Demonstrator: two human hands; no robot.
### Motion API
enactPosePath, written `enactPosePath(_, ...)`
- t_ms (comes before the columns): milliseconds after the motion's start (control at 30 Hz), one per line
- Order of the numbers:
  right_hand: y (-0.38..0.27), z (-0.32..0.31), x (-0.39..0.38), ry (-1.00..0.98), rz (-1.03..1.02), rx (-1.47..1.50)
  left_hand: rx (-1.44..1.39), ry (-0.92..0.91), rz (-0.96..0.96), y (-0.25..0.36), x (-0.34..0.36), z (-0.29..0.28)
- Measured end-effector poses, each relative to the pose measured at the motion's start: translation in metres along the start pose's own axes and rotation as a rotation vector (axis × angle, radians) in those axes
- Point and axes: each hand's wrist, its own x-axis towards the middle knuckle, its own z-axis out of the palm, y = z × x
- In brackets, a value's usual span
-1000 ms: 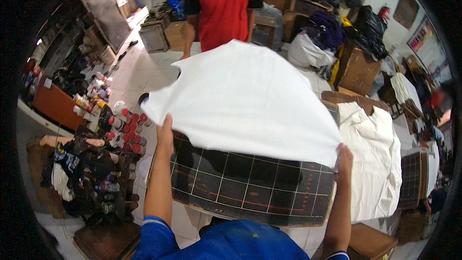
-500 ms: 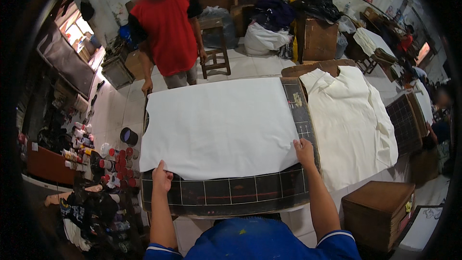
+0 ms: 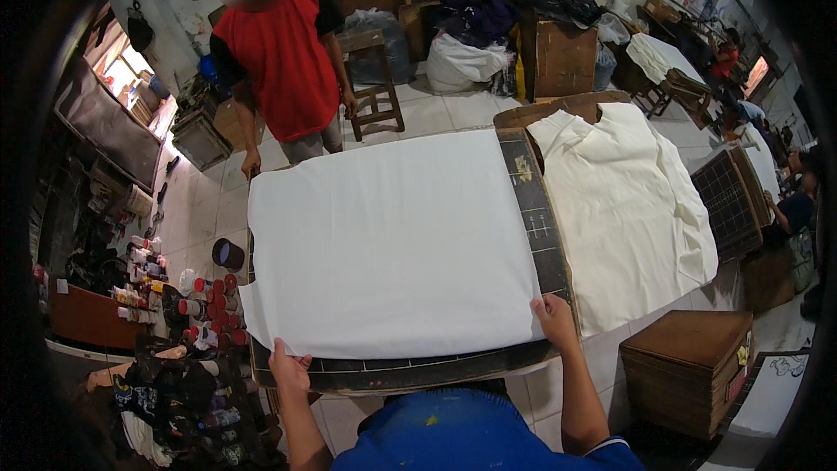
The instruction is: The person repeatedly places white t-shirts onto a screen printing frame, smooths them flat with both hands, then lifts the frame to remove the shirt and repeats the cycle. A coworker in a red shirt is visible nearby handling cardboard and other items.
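Note:
A white piece of fabric [image 3: 392,244] lies nearly flat over a dark board [image 3: 542,249] marked with white grid lines. At its near left corner my left hand [image 3: 290,370] has the edge pinched between thumb and fingers. My right hand [image 3: 556,321] grips the near right corner, over the board's right side. Between the hands the fabric's near edge runs fairly straight, leaving a dark strip of board showing in front. Just right of the board, a cream long-sleeved garment [image 3: 619,218] is spread out with some wrinkles.
Across the board a person in a red shirt [image 3: 279,70] stands with one hand at its far left corner. A wooden box [image 3: 684,362] sits at the near right. Several red-lidded containers [image 3: 228,318] and a dark bucket [image 3: 228,253] stand on the left. Behind is a wooden stool [image 3: 373,78].
Both hands have drawn the fabric's near edge toward me, so it covers more of the board and lies straighter. The view has shifted slightly.

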Motion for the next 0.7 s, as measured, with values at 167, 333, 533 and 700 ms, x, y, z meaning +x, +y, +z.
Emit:
enactPosePath(167,-0.012,0.01,0.007,0.059,0.002,-0.158,-0.105,-0.107,-0.208,-0.004,0.018,-0.008)
enactPosePath(333,-0.019,0.019,0.004,0.164,0.036,-0.198,-0.036,-0.065,-0.147,-0.005,0.015,-0.011)
enactPosePath(533,-0.012,0.008,-0.021,0.165,0.03,-0.1,0.014,-0.055,-0.051,-0.003,-0.019,-0.022)
enactPosePath(700,-0.011,0.002,-0.034,0.129,0.047,-0.074,0.056,-0.016,-0.037,-0.005,-0.034,-0.028)
